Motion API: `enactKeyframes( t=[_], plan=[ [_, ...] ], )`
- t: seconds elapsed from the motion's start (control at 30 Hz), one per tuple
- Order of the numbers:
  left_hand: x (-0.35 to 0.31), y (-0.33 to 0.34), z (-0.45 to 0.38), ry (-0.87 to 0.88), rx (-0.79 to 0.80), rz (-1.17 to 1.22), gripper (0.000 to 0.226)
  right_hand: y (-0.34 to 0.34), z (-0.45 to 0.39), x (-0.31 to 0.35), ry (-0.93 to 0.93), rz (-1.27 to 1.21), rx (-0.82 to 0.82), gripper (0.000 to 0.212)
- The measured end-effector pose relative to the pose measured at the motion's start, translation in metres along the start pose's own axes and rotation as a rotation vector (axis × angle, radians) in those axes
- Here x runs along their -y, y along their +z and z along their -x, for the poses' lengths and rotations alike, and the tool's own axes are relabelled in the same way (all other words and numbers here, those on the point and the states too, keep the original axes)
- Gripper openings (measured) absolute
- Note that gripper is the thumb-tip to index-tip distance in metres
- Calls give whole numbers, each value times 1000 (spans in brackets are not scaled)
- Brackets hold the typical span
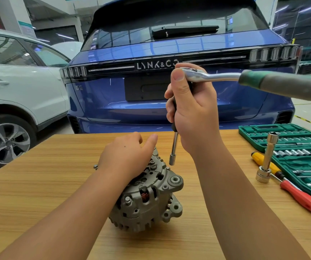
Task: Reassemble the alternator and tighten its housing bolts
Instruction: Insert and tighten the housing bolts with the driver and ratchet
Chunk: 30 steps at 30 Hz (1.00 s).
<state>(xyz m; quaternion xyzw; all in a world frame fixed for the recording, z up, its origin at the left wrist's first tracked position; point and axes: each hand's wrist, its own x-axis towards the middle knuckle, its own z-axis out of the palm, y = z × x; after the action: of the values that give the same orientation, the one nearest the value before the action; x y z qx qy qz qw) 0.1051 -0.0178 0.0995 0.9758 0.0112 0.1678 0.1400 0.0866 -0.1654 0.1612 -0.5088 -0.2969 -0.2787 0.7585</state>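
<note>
Just below our right hand (192, 109), which is grasping the ratchet (207, 76) upright, our flat, unclenched left hand (126, 156) is steadying the alternator (151, 199) so the socket (173, 160) can be meeting a bolt (168, 168).

Ahead of you, just past the far edge of the wooden table (38, 184), a blue car (169, 109) stands with its tail toward you, its rear wiper (184, 31) lying across the glass. To your left a white car (19, 87) is parked alongside it, one wheel (6, 143) in view. Yellow-and-black floor tape (308, 122) runs across the grey floor at your right.
</note>
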Motion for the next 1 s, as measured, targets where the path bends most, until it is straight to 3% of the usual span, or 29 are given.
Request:
enactKeyframes(
  t=[0.2, 0.33, 0.5, 0.6, 0.7, 0.8, 0.9, 1.0],
  plan=[
    [2, -5, 2, 119, -28, 122, 53, 1, 2, 0, 44, -69, -1, 19],
    [6, -12, 2, 313, 73, 228, 38, 2, 3, 2, 86, -77, 18, 21],
    [7, -22, -1, 460, 230, 231, 56, 3, 3, 6, 140, -96, -16, 32],
    [4, -25, 0, 510, 205, 103, 62, 2, 3, 7, 151, -114, -14, 32],
    [-1, -23, 1, 306, 127, -156, 63, 2, 3, 8, 156, -105, -12, 31],
    [-8, -18, -3, -27, 291, -247, 68, 2, 3, 8, 146, -90, -8, 29],
    [-10, -11, -3, -80, 292, -186, 66, 3, 4, 7, 140, -81, 6, 28],
    [-7, -9, -1, -24, 226, -181, 63, 4, 5, 7, 134, -58, 12, 29]
  ],
)
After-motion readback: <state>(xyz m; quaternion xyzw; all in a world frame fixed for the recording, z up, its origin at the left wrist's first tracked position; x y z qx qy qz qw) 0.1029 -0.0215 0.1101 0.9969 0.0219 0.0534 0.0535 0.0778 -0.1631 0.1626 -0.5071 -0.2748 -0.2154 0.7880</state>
